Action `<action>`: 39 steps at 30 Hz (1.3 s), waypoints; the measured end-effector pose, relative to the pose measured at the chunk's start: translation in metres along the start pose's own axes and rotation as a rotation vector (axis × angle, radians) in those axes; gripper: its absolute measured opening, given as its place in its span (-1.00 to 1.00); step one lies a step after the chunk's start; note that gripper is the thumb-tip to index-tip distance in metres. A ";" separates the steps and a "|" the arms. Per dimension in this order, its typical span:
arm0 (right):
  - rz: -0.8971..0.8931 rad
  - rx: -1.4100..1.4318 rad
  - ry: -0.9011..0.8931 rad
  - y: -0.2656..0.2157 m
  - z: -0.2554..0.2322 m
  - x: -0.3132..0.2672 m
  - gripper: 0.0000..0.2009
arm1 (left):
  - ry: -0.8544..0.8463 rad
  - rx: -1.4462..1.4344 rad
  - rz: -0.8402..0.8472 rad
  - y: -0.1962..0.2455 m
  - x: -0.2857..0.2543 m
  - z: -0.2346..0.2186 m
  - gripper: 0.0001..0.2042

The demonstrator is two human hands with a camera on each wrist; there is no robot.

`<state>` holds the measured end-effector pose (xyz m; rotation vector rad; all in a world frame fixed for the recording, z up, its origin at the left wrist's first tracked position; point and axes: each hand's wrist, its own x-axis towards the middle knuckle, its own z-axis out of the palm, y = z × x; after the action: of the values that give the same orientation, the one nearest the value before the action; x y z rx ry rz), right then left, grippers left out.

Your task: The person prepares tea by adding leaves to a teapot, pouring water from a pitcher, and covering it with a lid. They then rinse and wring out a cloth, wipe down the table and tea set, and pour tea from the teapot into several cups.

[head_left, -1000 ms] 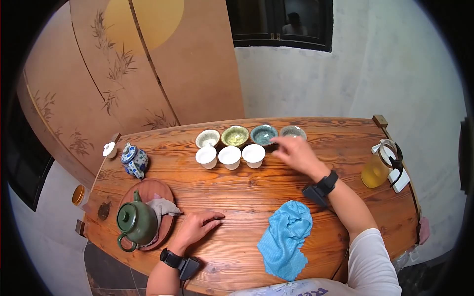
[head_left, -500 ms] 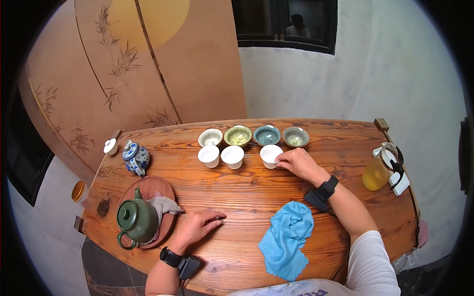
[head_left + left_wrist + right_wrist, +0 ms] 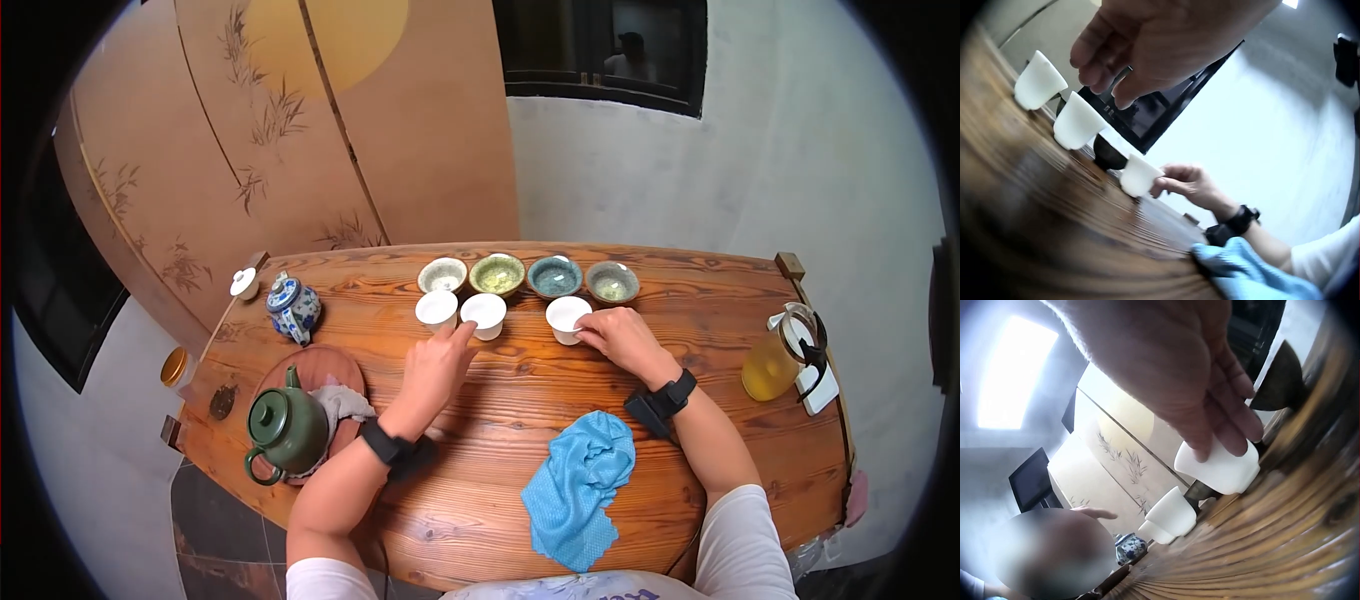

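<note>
Three white cups stand in front of a row of patterned bowls. The right hand (image 3: 628,345) pinches the rim of the rightmost white cup (image 3: 568,318), thumb and fingers at its edge, as the right wrist view also shows on the cup (image 3: 1225,465). Near the other two, the left white cup (image 3: 436,310) and the middle white cup (image 3: 484,315), is the left hand (image 3: 436,372). In the left wrist view the left hand (image 3: 1141,47) hangs above the cups with fingers apart and nothing between them.
A green teapot (image 3: 288,425) with a grey cloth is on a round wooden tray (image 3: 335,368) at left, a blue-and-white pot (image 3: 294,308) behind it. A blue cloth (image 3: 580,490) lies at the front; a glass jug (image 3: 770,368) of yellow liquid stands at right.
The left hand has risen from the tabletop and moved forward to the cups. The right hand has come down onto the rightmost white cup, which has shifted right, away from the other two.
</note>
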<state>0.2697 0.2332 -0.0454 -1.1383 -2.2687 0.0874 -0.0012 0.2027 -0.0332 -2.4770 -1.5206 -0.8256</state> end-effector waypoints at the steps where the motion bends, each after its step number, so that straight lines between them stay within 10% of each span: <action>1: 0.006 -0.002 0.010 0.002 0.000 -0.002 -0.89 | 0.009 0.100 -0.010 -0.003 0.007 0.010 -0.81; 39: 0.093 0.045 0.038 0.012 -0.007 -0.017 -0.89 | 0.012 0.117 0.003 -0.004 0.013 0.029 -0.70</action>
<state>0.2894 0.2264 -0.0519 -1.2117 -2.1699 0.1521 0.0111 0.2256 -0.0518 -2.3855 -1.5153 -0.7275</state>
